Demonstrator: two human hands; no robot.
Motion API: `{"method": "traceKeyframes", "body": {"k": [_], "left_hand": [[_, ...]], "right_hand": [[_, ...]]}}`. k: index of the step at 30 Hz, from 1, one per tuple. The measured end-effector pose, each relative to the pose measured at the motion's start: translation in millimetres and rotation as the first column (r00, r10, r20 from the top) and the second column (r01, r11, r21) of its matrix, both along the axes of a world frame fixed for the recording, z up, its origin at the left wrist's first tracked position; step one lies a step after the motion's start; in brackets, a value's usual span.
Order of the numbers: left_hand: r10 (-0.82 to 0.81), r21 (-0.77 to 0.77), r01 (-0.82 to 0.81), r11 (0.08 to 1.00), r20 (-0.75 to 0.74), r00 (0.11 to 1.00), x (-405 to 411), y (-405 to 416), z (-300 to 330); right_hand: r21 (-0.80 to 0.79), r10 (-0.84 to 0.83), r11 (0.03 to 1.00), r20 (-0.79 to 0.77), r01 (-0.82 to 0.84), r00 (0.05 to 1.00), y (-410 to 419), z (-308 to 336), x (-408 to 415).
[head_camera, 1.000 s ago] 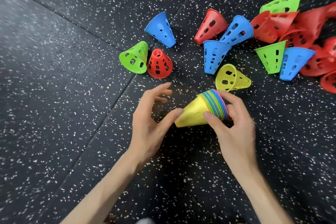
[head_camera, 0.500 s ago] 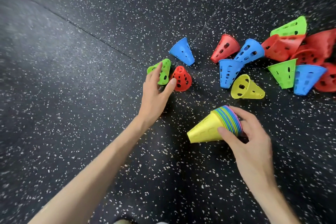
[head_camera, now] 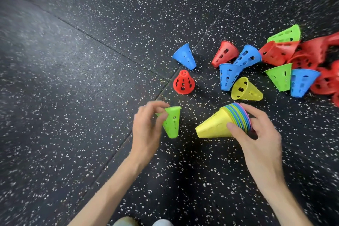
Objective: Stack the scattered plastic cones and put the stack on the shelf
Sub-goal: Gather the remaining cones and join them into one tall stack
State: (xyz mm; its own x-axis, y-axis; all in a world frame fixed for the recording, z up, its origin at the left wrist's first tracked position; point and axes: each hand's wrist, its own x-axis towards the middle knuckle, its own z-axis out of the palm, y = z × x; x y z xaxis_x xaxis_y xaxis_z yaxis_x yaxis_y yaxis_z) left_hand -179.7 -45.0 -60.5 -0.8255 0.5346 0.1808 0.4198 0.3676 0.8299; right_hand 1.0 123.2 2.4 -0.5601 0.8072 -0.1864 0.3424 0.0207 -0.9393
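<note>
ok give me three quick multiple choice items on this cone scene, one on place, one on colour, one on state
1. Where is the upright red plastic cone?
A. beyond the left hand
B. in the right hand
C. on a shelf

2. What colour is the outermost cone of the nested cone stack?
A. red
B. blue
C. yellow

3. The green perforated cone is:
A. lying on the speckled floor
B. held in the left hand's grip
C. nested on the stack

A, it stands past the fingers; C, yellow shell outside; B, fingers pinch its rim.
</note>
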Motion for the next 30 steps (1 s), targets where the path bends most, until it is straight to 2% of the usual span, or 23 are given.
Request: {"method": "traceKeyframes", "body": {"k": [3,5,9,15,18,22,26,30], "left_hand": [[-0.212,-0.101,0.208,0.973,-0.031,0.977,20,-6,-12],[-0.267,-0.124,0.264,0.957,-0.008,0.964,29,-5,-21],[-0.245,-0.092,0.260,0.961,0.143,0.959,47,1,-25],[-0.123,-0.056,0.153,0.987,0.355,0.927,62,5,-16],[-0.170,0.011,0.179,0.984,0.380,0.909,68,10,2],[-0.197,0.037,0.197,0.980,0.345,0.918,64,21,12],[-0.272,0.098,0.254,0.962,0.376,0.886,55,40,16],[-0.339,0.058,0.342,0.938,0.362,0.868,48,57,11]], "right_hand": [[0.003,0.000,1.000,0.007,0.000,1.000,-1,-1,1],[0.004,-0.001,1.000,0.015,0.001,1.000,-3,-4,2],[0.032,-0.009,0.999,0.015,0.008,1.000,-4,-7,-1],[0.079,0.002,0.997,0.033,-0.005,0.999,3,-11,-16],[0.072,0.056,0.996,0.047,-0.059,0.997,6,-13,-19],[-0.007,0.218,0.976,0.016,-0.218,0.976,19,-15,-22],[-0.008,0.361,0.933,-0.018,-0.361,0.932,27,-13,-32],[0.001,0.425,0.905,-0.014,-0.425,0.905,35,-13,-37]]}}
